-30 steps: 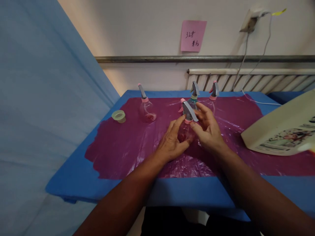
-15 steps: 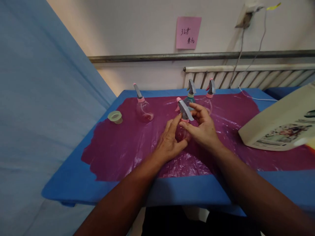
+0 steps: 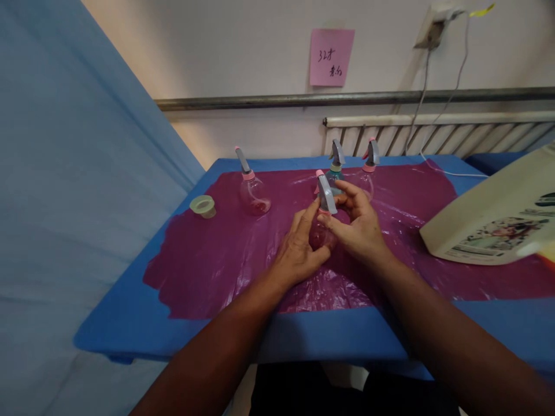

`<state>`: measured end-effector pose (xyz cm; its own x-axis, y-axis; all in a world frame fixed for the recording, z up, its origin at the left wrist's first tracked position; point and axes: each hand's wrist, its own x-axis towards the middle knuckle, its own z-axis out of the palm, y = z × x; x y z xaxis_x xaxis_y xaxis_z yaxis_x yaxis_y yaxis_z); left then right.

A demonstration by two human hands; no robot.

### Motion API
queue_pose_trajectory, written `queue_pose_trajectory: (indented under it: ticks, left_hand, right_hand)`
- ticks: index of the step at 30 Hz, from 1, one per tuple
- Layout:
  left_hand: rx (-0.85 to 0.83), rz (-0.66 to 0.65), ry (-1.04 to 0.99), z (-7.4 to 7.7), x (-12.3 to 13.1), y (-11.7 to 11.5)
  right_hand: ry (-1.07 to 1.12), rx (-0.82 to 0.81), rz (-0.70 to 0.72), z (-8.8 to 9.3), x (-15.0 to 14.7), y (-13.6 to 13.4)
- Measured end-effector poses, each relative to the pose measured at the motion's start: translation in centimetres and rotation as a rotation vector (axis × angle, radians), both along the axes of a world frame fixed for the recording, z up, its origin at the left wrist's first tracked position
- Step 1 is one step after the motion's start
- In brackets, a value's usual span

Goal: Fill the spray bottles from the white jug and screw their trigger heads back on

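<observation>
A small clear spray bottle [image 3: 319, 236] with a grey and pink trigger head [image 3: 325, 194] stands on the purple plastic sheet [image 3: 208, 260]. My left hand [image 3: 298, 252] wraps around the round body of the bottle. The fingers of my right hand [image 3: 359, 225] are closed on the neck and trigger head from the right. Part of the bottle is hidden behind both hands.
Three more spray bottles stand behind: one at the left [image 3: 252, 192], a bluish one [image 3: 336, 164] and a pink-collared one [image 3: 368, 164]. A green cup [image 3: 203, 205] sits at the left on the blue table cover [image 3: 130, 323]. A white box [image 3: 489, 219] lies at the right.
The trigger head of the held bottle has turned, its grey top now pointing more upright. Both hands stay on the bottle. The view shifted slightly at first.
</observation>
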<state>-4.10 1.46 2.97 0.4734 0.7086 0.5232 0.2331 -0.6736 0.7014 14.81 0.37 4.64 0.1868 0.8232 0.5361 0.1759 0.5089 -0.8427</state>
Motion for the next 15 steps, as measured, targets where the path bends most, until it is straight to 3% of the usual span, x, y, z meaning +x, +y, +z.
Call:
queue_pose_trajectory:
  ticks: [5,15]
  left_hand:
    - [-0.002,-0.003,0.015,-0.02,-0.10,0.15]
    - [0.009,0.000,0.007,-0.34,-0.03,0.23]
  right_hand:
    - [0.006,-0.007,0.098,0.47,-0.12,-0.79]
    - [0.012,0.007,0.030,-0.02,0.00,-0.10]
